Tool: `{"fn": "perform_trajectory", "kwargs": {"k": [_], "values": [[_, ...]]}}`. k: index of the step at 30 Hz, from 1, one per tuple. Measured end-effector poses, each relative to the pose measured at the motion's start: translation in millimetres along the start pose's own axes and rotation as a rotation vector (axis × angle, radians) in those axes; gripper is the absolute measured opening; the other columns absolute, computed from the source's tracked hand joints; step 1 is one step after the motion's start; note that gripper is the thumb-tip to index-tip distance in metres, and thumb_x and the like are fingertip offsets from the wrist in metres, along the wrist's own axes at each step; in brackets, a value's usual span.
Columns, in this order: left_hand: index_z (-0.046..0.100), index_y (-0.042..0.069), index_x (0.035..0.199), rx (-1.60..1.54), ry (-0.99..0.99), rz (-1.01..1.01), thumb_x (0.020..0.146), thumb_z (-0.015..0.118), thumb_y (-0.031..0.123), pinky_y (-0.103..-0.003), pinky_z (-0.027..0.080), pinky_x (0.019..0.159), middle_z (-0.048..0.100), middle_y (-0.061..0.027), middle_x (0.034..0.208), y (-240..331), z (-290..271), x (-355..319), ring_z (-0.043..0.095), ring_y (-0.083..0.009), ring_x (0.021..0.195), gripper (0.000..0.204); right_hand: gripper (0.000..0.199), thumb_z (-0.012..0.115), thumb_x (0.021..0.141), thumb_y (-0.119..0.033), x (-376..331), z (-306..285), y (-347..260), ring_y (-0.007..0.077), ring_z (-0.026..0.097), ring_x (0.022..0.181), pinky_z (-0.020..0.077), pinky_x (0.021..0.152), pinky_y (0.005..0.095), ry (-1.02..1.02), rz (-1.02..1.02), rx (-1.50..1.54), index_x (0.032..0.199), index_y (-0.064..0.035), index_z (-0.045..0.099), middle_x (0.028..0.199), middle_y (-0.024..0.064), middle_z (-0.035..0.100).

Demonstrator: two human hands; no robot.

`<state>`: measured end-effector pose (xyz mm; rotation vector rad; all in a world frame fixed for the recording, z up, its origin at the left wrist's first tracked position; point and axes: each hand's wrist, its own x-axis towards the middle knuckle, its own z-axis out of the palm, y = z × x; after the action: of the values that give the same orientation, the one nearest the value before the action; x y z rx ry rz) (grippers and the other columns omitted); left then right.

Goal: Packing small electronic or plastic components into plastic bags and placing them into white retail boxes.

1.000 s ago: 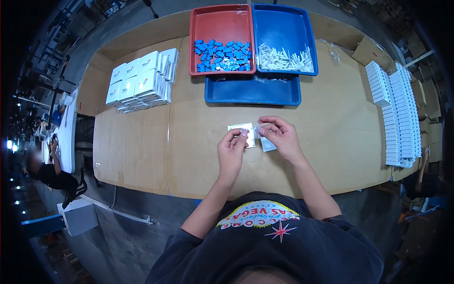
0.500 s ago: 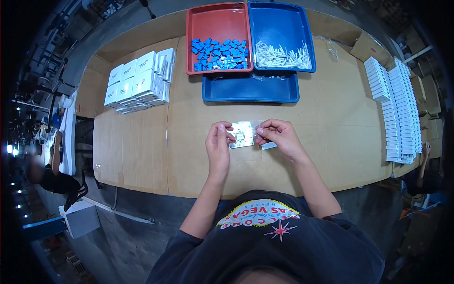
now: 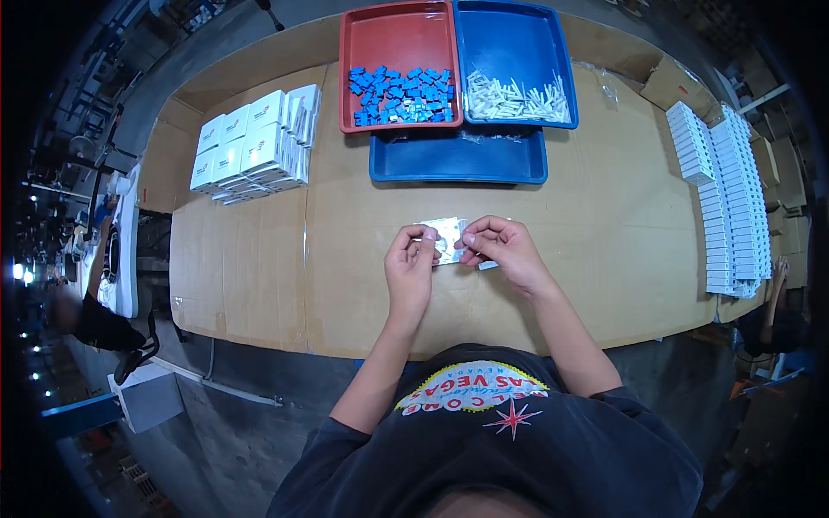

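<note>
A flat, shiny silver-and-clear plastic packet (image 3: 448, 235) is between my hands, just above the cardboard tabletop. My left hand (image 3: 412, 263) is closed at the packet's left side, thumb against curled fingers, and covers part of it. At its right edge, my right hand (image 3: 505, 250) is closed in a pinch on the clear plastic. Whatever lies between the fingertips is too small to make out. A white piece (image 3: 486, 266) shows partly beneath my right hand.
Beyond my hands stand a red tray (image 3: 399, 34) of small blue parts, a blue tray (image 3: 514, 43) of white sticks, and a lower blue tray (image 3: 458, 164). White boxes (image 3: 250, 147) are stacked left; rows of white boxes (image 3: 730, 207) line the right. Other people work at both sides.
My left hand has moved slightly right and inward, covering more of the packet. My right hand has shifted a little left, so the fingertips are closer together.
</note>
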<state>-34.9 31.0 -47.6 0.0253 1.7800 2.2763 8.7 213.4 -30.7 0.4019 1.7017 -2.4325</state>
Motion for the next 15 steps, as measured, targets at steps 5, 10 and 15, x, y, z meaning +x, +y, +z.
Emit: {"fn": "perform_trajectory", "kwargs": {"k": [5, 10, 15], "values": [[0.063, 0.000, 0.111, 0.068, 0.060, 0.050, 0.103, 0.069, 0.013, -0.023, 0.045, 0.065, 0.061, 0.0015, 0.087, 2.8, -3.9, 3.1, 0.053, -0.0036, 0.075, 0.017, 0.010, 0.066, 0.102, -0.011, -3.6, 4.3, -3.5, 0.0137, 0.072, 0.083, 0.0600, 0.074, 0.0284, -0.001, 0.046, 0.010, 0.103, -0.0011, 0.069, 0.100, 0.0106, 0.075], [0.067, 0.001, 0.104, 0.358, 0.129, 0.466, 0.092, 0.079, 0.008, -0.027, 0.047, 0.067, 0.065, -0.0047, 0.090, 11.8, -4.0, -2.6, 0.059, -0.0121, 0.078, 0.018, 0.008, 0.068, 0.101, -0.010, -4.5, 4.2, -4.7, 0.0125, 0.070, 0.081, 0.0589, 0.071, 0.0267, 0.051, 0.075, 0.009, 0.104, -0.0027, 0.070, 0.093, 0.0074, 0.073], [0.071, 0.004, 0.097, 0.586, -0.133, 0.580, 0.084, 0.083, 0.009, -0.034, 0.050, 0.076, 0.070, -0.0083, 0.097, 8.5, 0.9, -1.8, 0.065, -0.0236, 0.081, 0.018, 0.008, 0.072, 0.098, -0.009, -4.1, 7.1, 0.2, 0.0113, 0.068, 0.075, 0.0571, 0.065, 0.0250, 0.084, 0.090, 0.110, 0.103, -0.0031, 0.071, 0.091, 0.0059, 0.072]]}}
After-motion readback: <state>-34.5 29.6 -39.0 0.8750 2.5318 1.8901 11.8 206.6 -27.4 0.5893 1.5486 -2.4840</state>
